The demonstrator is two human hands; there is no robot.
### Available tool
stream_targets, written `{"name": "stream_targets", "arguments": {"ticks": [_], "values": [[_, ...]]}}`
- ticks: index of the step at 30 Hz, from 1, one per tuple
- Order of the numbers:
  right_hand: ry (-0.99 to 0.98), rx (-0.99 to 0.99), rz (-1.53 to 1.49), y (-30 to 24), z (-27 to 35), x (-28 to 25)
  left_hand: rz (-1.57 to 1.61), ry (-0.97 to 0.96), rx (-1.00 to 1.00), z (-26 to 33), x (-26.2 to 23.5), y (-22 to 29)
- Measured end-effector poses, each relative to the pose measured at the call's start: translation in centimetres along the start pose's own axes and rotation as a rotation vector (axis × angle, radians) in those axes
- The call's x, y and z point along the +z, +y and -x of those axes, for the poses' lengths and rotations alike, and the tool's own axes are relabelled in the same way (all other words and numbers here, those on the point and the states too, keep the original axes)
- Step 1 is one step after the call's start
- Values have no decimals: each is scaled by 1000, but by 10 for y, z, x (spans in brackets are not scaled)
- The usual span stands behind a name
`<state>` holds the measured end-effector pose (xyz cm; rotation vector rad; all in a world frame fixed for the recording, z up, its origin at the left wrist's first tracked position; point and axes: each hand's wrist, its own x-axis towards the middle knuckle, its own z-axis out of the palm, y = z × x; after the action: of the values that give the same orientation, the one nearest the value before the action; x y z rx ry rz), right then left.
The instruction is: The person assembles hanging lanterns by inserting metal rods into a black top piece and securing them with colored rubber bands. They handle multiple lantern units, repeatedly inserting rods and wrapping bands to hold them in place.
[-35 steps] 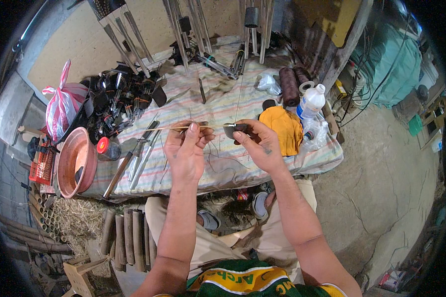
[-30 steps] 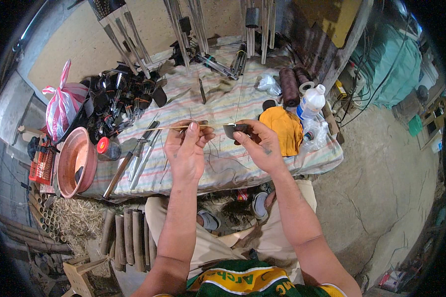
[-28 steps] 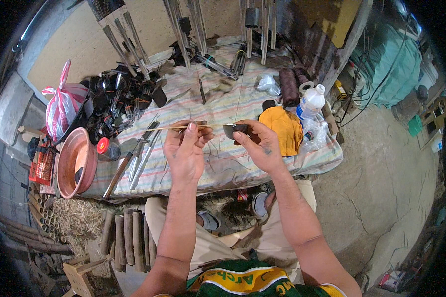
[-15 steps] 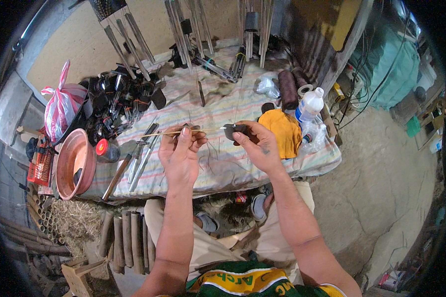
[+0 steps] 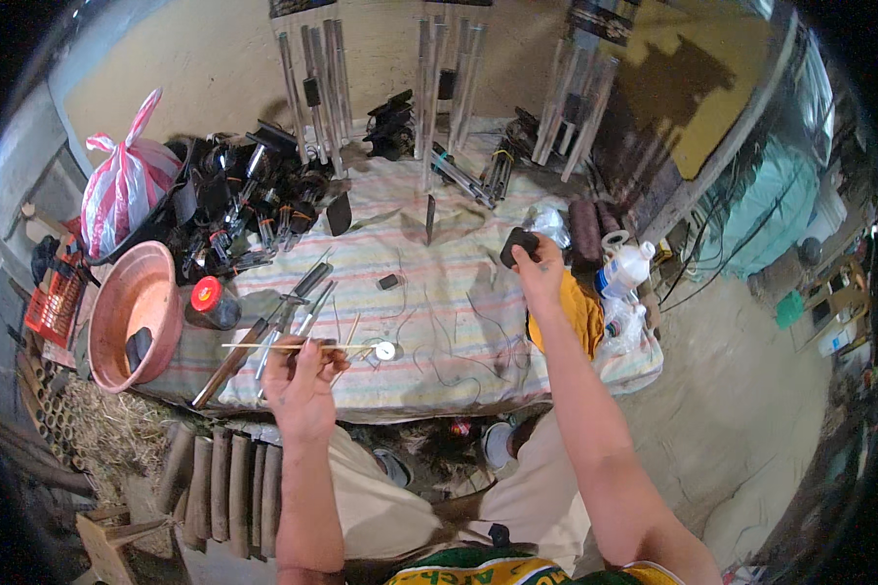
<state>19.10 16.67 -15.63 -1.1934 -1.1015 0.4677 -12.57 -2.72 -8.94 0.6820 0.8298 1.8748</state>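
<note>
My left hand (image 5: 300, 375) pinches a thin pale stick (image 5: 254, 345) level above the near side of the cloth-covered table (image 5: 439, 331). At the stick's right end shows a small white disc (image 5: 384, 351); whether it is fixed to the stick I cannot tell. Farther out on the right, my right hand (image 5: 541, 273) grips a small dark flat piece (image 5: 519, 246) with rounded corners, by its near edge. Between the hands a small dark block (image 5: 388, 282) lies on the cloth, with loose dark threads (image 5: 424, 356) nearby.
Metal-tube wind chimes (image 5: 324, 93) hang along the back. At left are a pink basin (image 5: 102, 327), a red-lidded jar (image 5: 213, 304), a heap of dark parts (image 5: 254, 195) and a striped bag (image 5: 127, 200). An orange cloth (image 5: 578, 317) and a white bottle (image 5: 626, 270) stand right.
My hands have moved apart. The right carried the dark piece away from the stick, outward to the right; the left moved left and nearer with the stick. The view has shifted too.
</note>
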Motion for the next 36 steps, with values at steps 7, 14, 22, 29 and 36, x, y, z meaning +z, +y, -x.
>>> {"name": "stream_targets", "arguments": {"ticks": [7,14,22,29,36], "values": [[-164,-476,198,-9,-5,82,-17,98,27,4,-42,16],[-562,-115,499,33,-38,152,-38,119,70,16,-68,31],[-530,523,-359,-31,32,87,1,78,71,15,-61,30],[-550,741,-1042,-88,69,5,22,-24,55,20,-10,24],[-452,654,-1157,-99,82,-22,2,-146,85,15,36,18]]}}
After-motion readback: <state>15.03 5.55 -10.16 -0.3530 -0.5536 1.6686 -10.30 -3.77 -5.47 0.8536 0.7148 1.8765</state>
